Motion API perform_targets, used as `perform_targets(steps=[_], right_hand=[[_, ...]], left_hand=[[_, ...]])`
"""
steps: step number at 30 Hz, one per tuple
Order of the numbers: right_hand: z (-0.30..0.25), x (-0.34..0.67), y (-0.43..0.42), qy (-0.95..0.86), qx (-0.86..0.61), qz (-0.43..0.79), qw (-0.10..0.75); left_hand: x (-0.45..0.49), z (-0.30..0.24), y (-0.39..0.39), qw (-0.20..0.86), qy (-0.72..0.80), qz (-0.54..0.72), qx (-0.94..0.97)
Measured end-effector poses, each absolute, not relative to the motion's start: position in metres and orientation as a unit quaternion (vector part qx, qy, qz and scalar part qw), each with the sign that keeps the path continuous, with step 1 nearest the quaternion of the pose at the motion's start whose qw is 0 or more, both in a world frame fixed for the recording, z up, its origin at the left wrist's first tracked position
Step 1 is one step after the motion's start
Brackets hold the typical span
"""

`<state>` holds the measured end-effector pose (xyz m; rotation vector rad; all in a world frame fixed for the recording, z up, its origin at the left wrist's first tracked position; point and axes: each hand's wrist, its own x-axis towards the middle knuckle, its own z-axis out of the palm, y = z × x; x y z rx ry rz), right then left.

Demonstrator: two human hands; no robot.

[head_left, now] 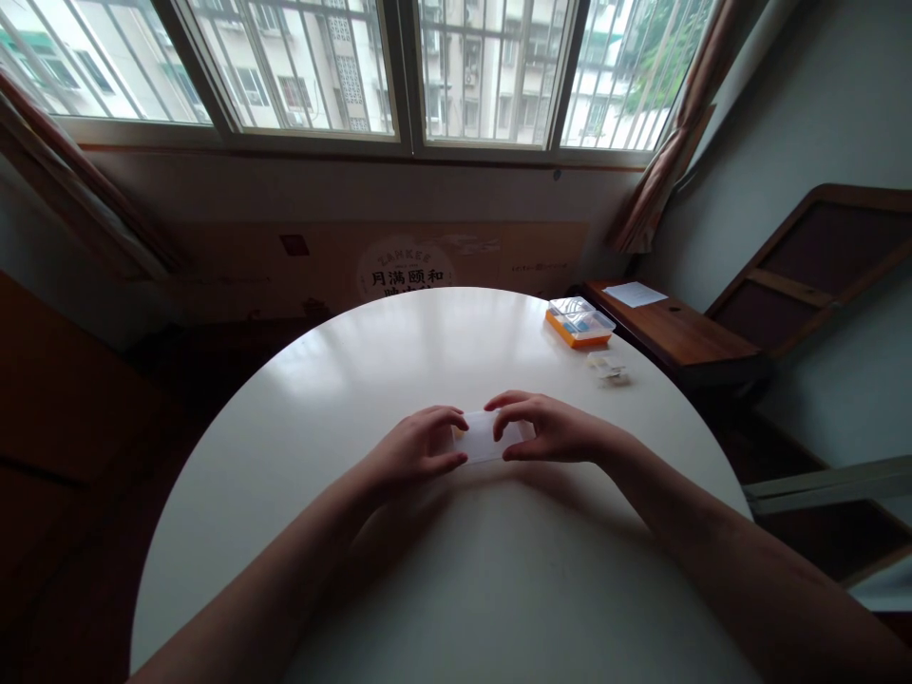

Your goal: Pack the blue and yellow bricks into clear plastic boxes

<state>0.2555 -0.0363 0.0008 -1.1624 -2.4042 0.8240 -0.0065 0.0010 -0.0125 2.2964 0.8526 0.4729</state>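
A small white rectangular piece [483, 437], like a flat box or card stack, lies on the round white table [399, 579] in front of me. My left hand [417, 448] grips its left end with curled fingers and thumb. My right hand [545, 429] grips its right end, fingers bent over the top edge. Both hands rest on the tabletop, and what the white piece is exactly I cannot make out.
An orange tray with a clear lid [579, 321] sits at the table's far right, a small clear object [608, 369] just in front of it. A wooden side table with a paper sheet [634, 294] stands to the right. A window wall lies beyond.
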Motion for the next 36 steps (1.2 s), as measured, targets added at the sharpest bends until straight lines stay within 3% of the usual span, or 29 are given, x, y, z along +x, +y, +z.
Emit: perform_targets(steps=[15, 19, 24, 30, 36], right_hand=[[0.001, 0.255, -0.038, -0.864, -0.399, 0.256, 0.17], [0.004, 0.253, -0.037, -0.866, -0.396, 0.244, 0.182], [0.014, 0.265, -0.033, -0.811, -0.503, 0.201, 0.22], [0.036, 0.308, -0.003, -0.713, -0.645, 0.085, 0.261], [0.041, 0.369, 0.052, -0.593, -0.767, -0.013, 0.244]], left_hand=[[-0.01, -0.02, 0.004, 0.291, 0.305, 0.191, 0.886], [-0.008, -0.026, 0.005, 0.324, 0.342, 0.252, 0.845], [-0.008, -0.029, 0.01, 0.336, 0.403, 0.334, 0.783], [-0.008, -0.032, 0.014, 0.344, 0.426, 0.345, 0.763], [-0.009, -0.038, 0.021, 0.355, 0.429, 0.345, 0.756]])
